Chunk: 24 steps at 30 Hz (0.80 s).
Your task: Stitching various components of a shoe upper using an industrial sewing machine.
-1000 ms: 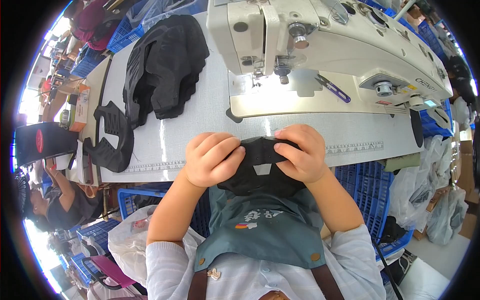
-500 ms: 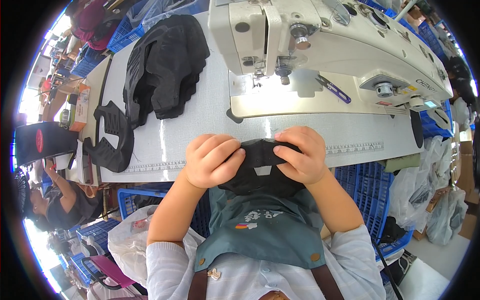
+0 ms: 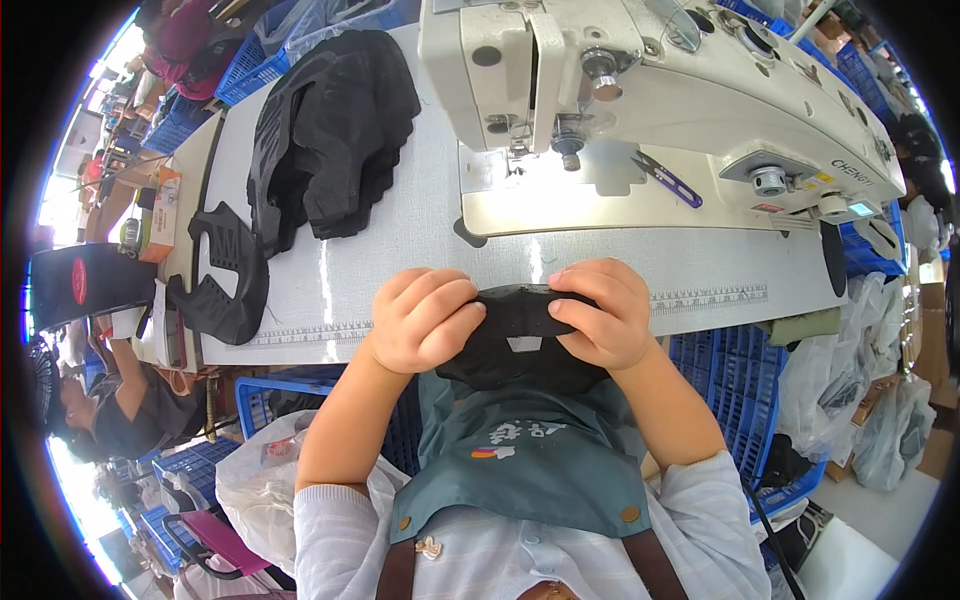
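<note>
Between my two hands, just over the table's near edge, is a black shoe upper [image 3: 521, 311]. My left hand [image 3: 425, 318] pinches its left end, fingers curled round the edge. The right end sits between the thumb and fingers of my right hand [image 3: 605, 312]. Its top edge is stretched between them, and the rest hangs down in front of my apron. Beyond my hands stands a white sewing machine [image 3: 650, 110], apart from the upper. A stack of black shoe uppers [image 3: 345, 135] lies at the table's left, with a single curved upper [image 3: 240, 285] nearer to me.
Purple-handled thread snips [image 3: 670, 180] lie on the machine bed. A printed ruler strip [image 3: 710, 297] runs along the table's front. Blue crates [image 3: 720, 400] and plastic bags [image 3: 260, 470] flank me below the table. Another person [image 3: 130, 400] works at far left.
The upper's top band has flattened and straightened between my hands, losing its middle crease. Both hands have stayed almost in place, still holding its ends.
</note>
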Motion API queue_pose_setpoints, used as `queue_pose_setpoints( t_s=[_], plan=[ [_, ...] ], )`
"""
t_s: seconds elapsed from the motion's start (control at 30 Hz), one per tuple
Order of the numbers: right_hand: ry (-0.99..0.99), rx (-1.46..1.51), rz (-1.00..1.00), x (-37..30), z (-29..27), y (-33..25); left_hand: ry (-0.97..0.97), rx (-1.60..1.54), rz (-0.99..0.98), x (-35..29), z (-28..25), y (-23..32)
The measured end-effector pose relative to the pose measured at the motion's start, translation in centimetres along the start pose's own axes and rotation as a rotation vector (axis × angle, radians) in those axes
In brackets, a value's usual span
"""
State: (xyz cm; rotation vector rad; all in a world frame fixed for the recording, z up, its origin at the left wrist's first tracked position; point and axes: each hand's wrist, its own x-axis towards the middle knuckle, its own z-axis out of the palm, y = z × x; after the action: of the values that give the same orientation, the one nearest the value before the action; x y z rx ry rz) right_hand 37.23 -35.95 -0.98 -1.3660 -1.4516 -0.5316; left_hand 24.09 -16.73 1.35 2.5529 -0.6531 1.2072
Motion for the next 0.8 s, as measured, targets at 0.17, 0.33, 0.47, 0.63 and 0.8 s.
queue_pose_setpoints(
  t_s=[0.17,0.33,0.47,0.63,0.8],
  plan=[
    [0.012,-0.004,0.009,0.0,0.1,0.1,0.000,0.001,-0.008,0.1,0.0,0.1],
    [0.012,-0.006,0.005,-0.1,0.1,-0.1,-0.017,-0.007,-0.005,0.1,-0.1,0.1],
    [-0.006,-0.012,-0.005,0.5,-0.2,-0.6,-0.015,-0.016,-0.015,0.1,-0.1,0.2],
    [-0.043,-0.051,-0.077,0.8,-0.2,-1.5,-0.011,-0.093,-0.077,-0.1,0.2,0.0],
    [-0.051,-0.045,-0.109,0.6,-0.4,-1.8,-0.018,-0.051,-0.012,-0.4,0.2,0.1]
  ],
)
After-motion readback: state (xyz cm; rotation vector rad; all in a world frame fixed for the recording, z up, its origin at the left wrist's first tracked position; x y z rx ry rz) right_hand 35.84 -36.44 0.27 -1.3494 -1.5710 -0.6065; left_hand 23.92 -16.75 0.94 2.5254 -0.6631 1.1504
